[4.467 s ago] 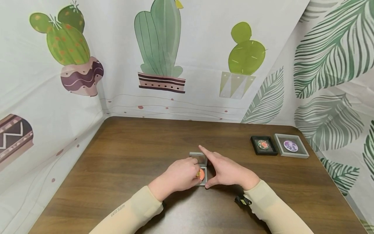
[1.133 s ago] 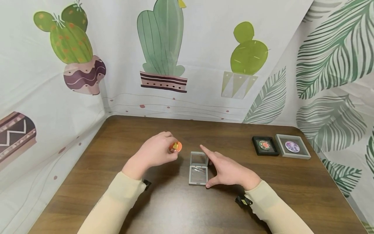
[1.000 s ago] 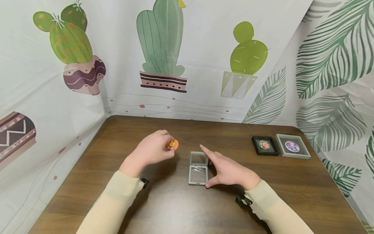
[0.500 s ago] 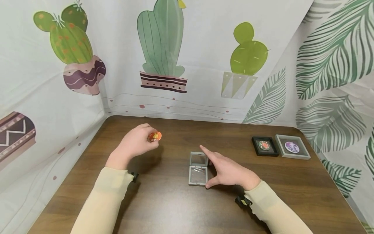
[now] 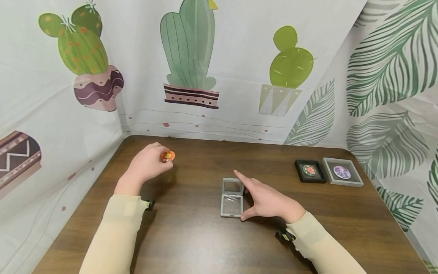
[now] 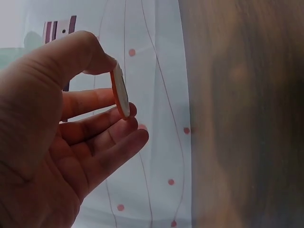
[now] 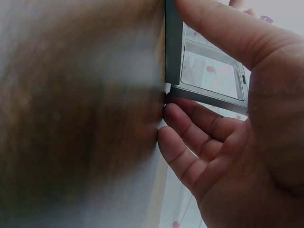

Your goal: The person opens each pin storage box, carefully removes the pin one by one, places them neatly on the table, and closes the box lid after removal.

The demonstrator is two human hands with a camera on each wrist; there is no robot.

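Observation:
My left hand [image 5: 147,161] pinches an orange round badge [image 5: 168,156] with a yellow design between thumb and fingertips, over the far left of the table. In the left wrist view the badge [image 6: 120,92] shows edge-on, orange on one side and pale on the other. A small grey display case [image 5: 232,205] with clear film windows lies unfolded at mid-table, its lid [image 5: 233,186] raised at the back. My right hand [image 5: 268,198] rests beside it, fingers spread, thumb at its front right corner. In the right wrist view the fingers [image 7: 183,126] lie behind the lid.
At the back right of the brown table [image 5: 191,243] lie a black frame [image 5: 298,173] holding a red-and-green round piece and a larger grey frame [image 5: 357,179] holding a purple-and-white one. Printed cloth [image 5: 239,76] hangs behind the table and along its sides.
My left hand has taken the orange badge out of the grey case and carried it left and away over the table. The right hand has stayed by the case.

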